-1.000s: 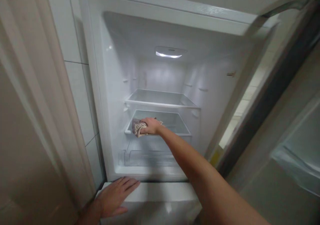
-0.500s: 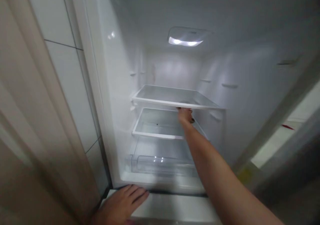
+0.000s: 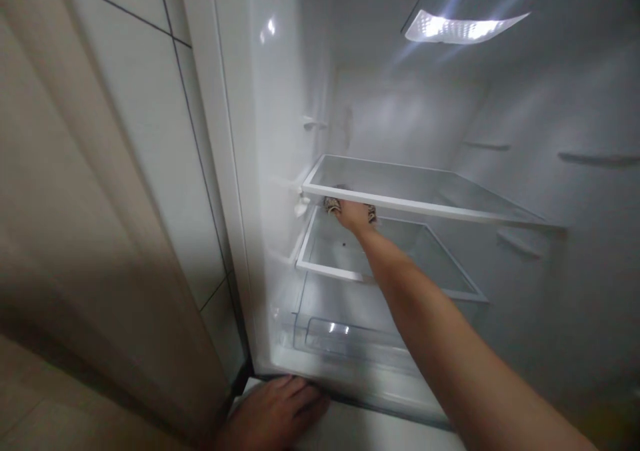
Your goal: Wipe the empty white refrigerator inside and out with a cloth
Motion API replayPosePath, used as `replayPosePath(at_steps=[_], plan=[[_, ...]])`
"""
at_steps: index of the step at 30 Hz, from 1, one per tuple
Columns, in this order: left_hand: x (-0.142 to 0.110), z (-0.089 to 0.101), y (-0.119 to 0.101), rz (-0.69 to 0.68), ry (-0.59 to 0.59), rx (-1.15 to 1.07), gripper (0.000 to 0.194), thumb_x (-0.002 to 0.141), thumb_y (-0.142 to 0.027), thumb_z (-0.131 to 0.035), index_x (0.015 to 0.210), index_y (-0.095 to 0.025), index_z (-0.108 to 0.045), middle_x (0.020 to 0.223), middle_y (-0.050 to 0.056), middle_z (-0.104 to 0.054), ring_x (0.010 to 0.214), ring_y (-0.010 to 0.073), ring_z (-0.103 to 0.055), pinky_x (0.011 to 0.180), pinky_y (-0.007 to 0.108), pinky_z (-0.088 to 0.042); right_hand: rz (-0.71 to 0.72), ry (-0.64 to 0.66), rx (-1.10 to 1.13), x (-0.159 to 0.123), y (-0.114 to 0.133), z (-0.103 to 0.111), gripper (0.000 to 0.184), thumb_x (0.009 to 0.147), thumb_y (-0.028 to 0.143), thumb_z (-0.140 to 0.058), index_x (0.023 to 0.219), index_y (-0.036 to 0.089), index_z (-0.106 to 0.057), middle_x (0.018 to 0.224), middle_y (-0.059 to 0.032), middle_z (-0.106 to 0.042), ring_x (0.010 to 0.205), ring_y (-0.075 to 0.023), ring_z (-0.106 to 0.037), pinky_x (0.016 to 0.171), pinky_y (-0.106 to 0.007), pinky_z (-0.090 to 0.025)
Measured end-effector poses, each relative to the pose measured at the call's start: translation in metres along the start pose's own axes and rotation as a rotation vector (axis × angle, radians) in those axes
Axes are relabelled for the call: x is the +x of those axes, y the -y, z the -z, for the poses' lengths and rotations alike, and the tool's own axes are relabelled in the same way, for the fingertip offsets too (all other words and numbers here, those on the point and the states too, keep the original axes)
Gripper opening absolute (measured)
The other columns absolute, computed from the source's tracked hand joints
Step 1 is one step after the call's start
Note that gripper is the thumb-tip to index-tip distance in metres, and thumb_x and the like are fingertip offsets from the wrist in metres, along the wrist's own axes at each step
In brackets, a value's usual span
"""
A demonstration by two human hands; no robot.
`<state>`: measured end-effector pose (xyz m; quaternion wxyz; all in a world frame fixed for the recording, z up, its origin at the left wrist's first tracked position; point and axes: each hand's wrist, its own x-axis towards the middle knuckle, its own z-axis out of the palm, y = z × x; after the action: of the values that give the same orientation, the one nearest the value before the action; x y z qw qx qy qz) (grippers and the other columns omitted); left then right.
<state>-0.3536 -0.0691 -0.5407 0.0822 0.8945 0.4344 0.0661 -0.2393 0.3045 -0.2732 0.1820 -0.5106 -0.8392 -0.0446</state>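
Note:
I look into an open, lit refrigerator. My right hand (image 3: pixel 353 215) reaches in under the front edge of the upper glass shelf (image 3: pixel 425 191) and is closed on a patterned cloth (image 3: pixel 332 205), pressed against the shelf's underside near its left end. Its fingers are mostly hidden by the shelf rim. Below it lies the lower glass shelf (image 3: pixel 345 274). My left hand (image 3: pixel 274 414) rests flat, fingers stretched out, on the white ledge below the refrigerator's opening.
A clear plastic drawer (image 3: pixel 350 341) sits at the bottom of the compartment. The lamp (image 3: pixel 463 29) glows in the ceiling. Shelf rails (image 3: pixel 597 159) line the right wall. White tiled wall (image 3: pixel 150 124) and a beige panel (image 3: pixel 60 204) stand at the left.
My right hand with the cloth went from the lower shelf's front edge up to the underside of the upper shelf, then slid left along it. The view moved closer and lower. My left hand stayed put.

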Motion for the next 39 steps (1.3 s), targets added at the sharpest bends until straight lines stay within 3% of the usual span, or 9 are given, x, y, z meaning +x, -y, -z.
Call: replayPosePath(at_steps=[3, 7, 15, 20, 23, 26, 34, 36, 39], plan=[[0.000, 0.013, -0.005, 0.046, 0.067, -0.033, 0.122, 0.078, -0.038, -0.096, 0.176, -0.034, -0.022, 0.167, 0.012, -0.054, 0.143, 0.0373, -0.056, 0.117, 0.052, -0.052, 0.092, 0.100, 0.044, -0.007, 0.018, 0.014, 0.049, 0.104, 0.041, -0.059, 0.149, 0.024, -0.066, 0.149, -0.0178, -0.068, 0.138, -0.0345, -0.064, 0.115, -0.045, -0.050], [0.006, 0.030, -0.010, 0.101, 0.158, 0.005, 0.113, 0.077, -0.040, -0.095, 0.172, -0.031, -0.034, 0.163, 0.014, -0.058, 0.143, 0.0395, -0.058, 0.119, 0.056, -0.051, 0.201, 0.225, 0.108, -0.031, 0.031, 0.039, 0.051, 0.095, 0.051, -0.068, 0.141, 0.028, -0.074, 0.135, -0.0129, -0.077, 0.125, -0.0331, -0.072, 0.106, -0.042, -0.055], [0.002, 0.040, -0.011, 0.090, 0.172, 0.057, 0.106, 0.086, -0.043, -0.086, 0.175, -0.029, -0.030, 0.169, 0.013, -0.054, 0.147, 0.0389, -0.055, 0.126, 0.057, -0.043, 0.361, 0.297, 0.439, -0.139, 0.031, 0.066, 0.032, 0.080, 0.044, -0.082, 0.106, 0.024, -0.083, 0.101, -0.0034, -0.081, 0.105, -0.0292, -0.076, 0.094, -0.034, -0.055], [0.001, 0.035, -0.010, 0.066, 0.117, 0.098, 0.107, 0.084, -0.044, -0.085, 0.174, -0.031, -0.030, 0.167, 0.011, -0.056, 0.146, 0.0361, -0.056, 0.126, 0.053, -0.044, 0.242, 0.056, 0.851, -0.181, 0.065, 0.084, 0.042, 0.104, 0.035, -0.044, 0.132, 0.016, -0.068, 0.118, -0.0061, -0.078, 0.105, -0.0204, -0.074, 0.091, -0.029, -0.058], [0.001, 0.030, -0.008, 0.078, 0.103, 0.116, 0.109, 0.080, -0.040, -0.088, 0.174, -0.032, -0.033, 0.165, 0.010, -0.059, 0.144, 0.0373, -0.058, 0.125, 0.054, -0.046, 0.255, -0.278, 1.201, -0.182, 0.117, 0.100, 0.044, 0.098, 0.034, -0.055, 0.140, 0.021, -0.062, 0.134, -0.0082, -0.071, 0.124, -0.0244, -0.067, 0.110, -0.038, -0.054], [0.002, 0.027, -0.009, 0.083, 0.066, 0.115, 0.113, 0.073, -0.031, -0.092, 0.172, -0.032, -0.038, 0.164, 0.010, -0.060, 0.144, 0.0384, -0.059, 0.126, 0.055, -0.046, 0.282, -0.462, 1.100, -0.180, 0.160, 0.100, 0.059, 0.093, 0.030, -0.065, 0.151, 0.027, -0.055, 0.152, -0.0103, -0.057, 0.146, -0.0278, -0.051, 0.127, -0.046, -0.041], [0.006, 0.043, -0.022, 0.095, 0.083, 0.060, 0.099, 0.074, -0.025, -0.090, 0.165, -0.026, -0.050, 0.165, 0.011, -0.059, 0.146, 0.0413, -0.060, 0.128, 0.058, -0.046, -0.303, -0.277, 1.010, -0.220, 0.164, 0.009, 0.052, 0.102, 0.026, -0.038, 0.154, 0.019, -0.038, 0.151, -0.0238, -0.048, 0.148, -0.0307, -0.051, 0.123, -0.047, -0.045], [0.007, 0.044, -0.022, 0.105, 0.098, 0.078, 0.105, 0.070, -0.022, -0.092, 0.165, -0.028, -0.048, 0.167, 0.010, -0.057, 0.148, 0.0410, -0.058, 0.129, 0.058, -0.045, -0.336, -0.304, 1.036, -0.225, 0.165, 0.012, 0.048, 0.104, 0.031, -0.038, 0.151, 0.020, -0.038, 0.148, -0.0236, -0.050, 0.143, -0.0315, -0.054, 0.119, -0.047, -0.047], [0.008, 0.030, -0.014, 0.068, 0.088, 0.108, 0.114, 0.068, -0.024, -0.095, 0.169, -0.028, -0.042, 0.166, 0.011, -0.058, 0.146, 0.0409, -0.059, 0.127, 0.057, -0.048, -0.199, -0.474, 1.128, -0.199, 0.174, 0.060, 0.047, 0.103, 0.033, -0.043, 0.148, 0.020, -0.038, 0.142, -0.0212, -0.054, 0.136, -0.0300, -0.056, 0.119, -0.045, -0.046]])
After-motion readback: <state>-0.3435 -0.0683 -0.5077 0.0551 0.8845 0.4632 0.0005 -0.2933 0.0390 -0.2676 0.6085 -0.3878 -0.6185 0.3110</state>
